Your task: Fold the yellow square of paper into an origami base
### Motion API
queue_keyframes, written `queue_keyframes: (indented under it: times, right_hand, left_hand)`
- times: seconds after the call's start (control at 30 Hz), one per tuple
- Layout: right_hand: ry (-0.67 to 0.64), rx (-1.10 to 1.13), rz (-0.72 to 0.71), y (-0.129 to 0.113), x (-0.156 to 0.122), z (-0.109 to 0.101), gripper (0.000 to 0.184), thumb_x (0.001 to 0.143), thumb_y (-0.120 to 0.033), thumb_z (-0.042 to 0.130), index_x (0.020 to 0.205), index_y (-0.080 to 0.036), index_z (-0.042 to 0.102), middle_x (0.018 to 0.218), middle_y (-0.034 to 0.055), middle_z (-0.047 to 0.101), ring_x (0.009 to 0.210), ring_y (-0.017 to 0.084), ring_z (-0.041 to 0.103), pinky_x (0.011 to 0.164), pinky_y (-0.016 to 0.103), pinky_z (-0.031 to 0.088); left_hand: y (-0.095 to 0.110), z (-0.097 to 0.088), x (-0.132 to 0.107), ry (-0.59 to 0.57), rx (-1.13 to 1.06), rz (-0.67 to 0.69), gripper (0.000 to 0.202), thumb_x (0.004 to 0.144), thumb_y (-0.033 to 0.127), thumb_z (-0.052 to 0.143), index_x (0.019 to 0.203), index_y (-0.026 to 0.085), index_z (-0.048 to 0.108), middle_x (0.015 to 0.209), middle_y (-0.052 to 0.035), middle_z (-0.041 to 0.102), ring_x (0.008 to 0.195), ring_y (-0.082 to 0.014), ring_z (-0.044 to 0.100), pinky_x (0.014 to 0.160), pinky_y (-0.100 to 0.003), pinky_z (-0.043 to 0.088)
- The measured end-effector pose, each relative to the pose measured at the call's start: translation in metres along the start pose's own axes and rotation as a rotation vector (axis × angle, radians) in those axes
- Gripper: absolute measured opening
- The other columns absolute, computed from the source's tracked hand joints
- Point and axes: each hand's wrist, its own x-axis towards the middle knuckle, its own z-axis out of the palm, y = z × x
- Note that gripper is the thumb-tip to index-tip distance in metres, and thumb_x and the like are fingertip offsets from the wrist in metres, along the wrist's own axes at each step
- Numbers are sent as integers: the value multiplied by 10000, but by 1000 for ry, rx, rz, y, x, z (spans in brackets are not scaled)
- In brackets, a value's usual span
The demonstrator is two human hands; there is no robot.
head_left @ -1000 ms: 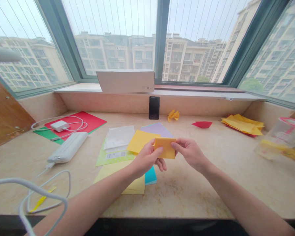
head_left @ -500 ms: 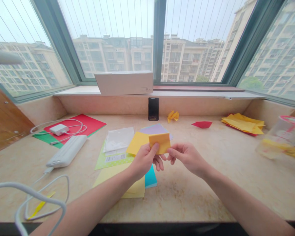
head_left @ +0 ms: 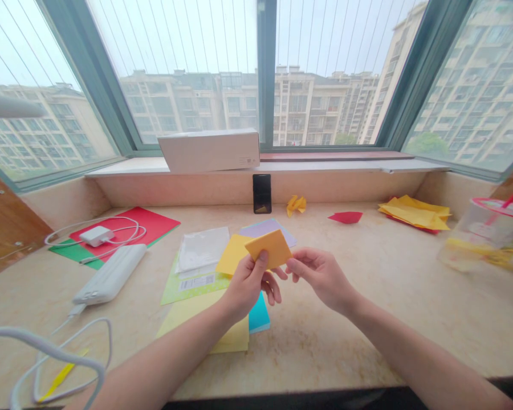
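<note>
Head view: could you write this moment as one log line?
left hand: pinching folded yellow paper | right hand: near its right corner, contact unclear | black phone: upright by back wall

Busy scene on the beige counter: pale-yellow sheets are spread near the front, a white power bank is laid at left, a red paper piece is seen towards the back, a clear cup is stationed far right!
</note>
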Motion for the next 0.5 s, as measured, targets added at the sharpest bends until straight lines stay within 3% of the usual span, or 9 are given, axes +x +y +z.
queue_keyframes:
  times: [0.17,0.27,0.4,0.5]
  right_hand:
    - [225,15,-88,-4,0,-3,232,823,-418,734,860,-190,710,746,19,716,651,141,643,628,267,531]
    - [254,-29,-108,-9,0,-10,231,821,-417,735,827,-188,715,720,21,711,664,151,653,641,273,534]
    - [202,-146,-108,-12,0,-20,227,822,-412,736,816,-185,724,679,17,695,645,156,626,649,291,510]
    - [140,-264,-124,-10,-1,-21,196,842,-390,716,815,-196,732,730,27,706,701,170,618,692,310,492]
  left_hand:
    - [-1,-1,-5,-157,188,-41,473,928,564,525,1113,140,627,1113,-158,684,466,-116,656,353,-202,462]
    - [-1,-4,-4,-213,311,16,447,921,523,566,1133,139,651,1109,-157,686,620,-156,696,459,-228,516]
    - [8,-11,-3,-19,395,240,450,880,501,645,1172,159,653,1193,-155,681,1064,-265,662,832,-343,562]
    - [18,-13,-5,136,432,358,416,895,481,633,1165,165,659,1136,-134,718,1064,-251,670,895,-347,538]
